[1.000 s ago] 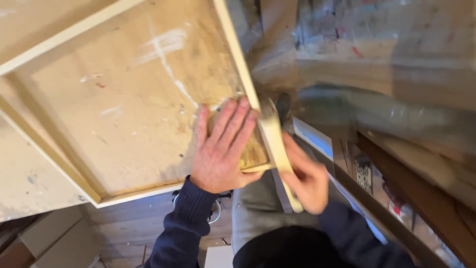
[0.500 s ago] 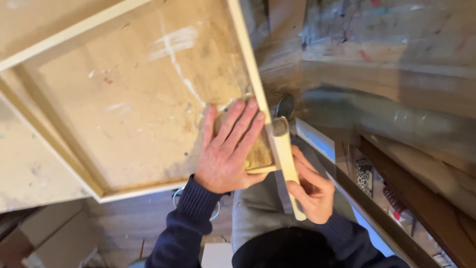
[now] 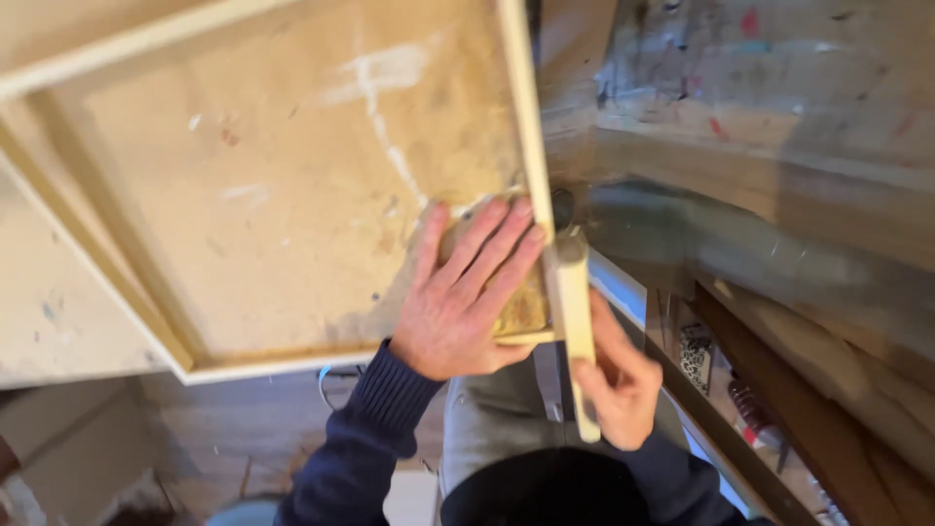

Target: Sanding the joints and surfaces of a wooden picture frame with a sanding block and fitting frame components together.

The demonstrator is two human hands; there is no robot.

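A large board panel (image 3: 282, 185) with a pale wooden frame fills the upper left of the head view. My left hand (image 3: 458, 292) lies flat on the panel's lower right corner, fingers spread toward the frame's right rail (image 3: 524, 107). My right hand (image 3: 616, 380) grips a pale wooden strip (image 3: 575, 321), which lies along the outside of that rail at the corner. Both sleeves are dark blue. Grey trousers show below the hands.
A paint-stained workbench surface (image 3: 760, 88) and wooden planks (image 3: 838, 321) lie to the right. Shelving with small items (image 3: 696, 356) sits at lower right. A wooden floor and a pale box (image 3: 68, 458) are at lower left.
The wooden strip in my right hand has shifted lower and more upright against the frame's corner. My left hand stays flat on the panel.
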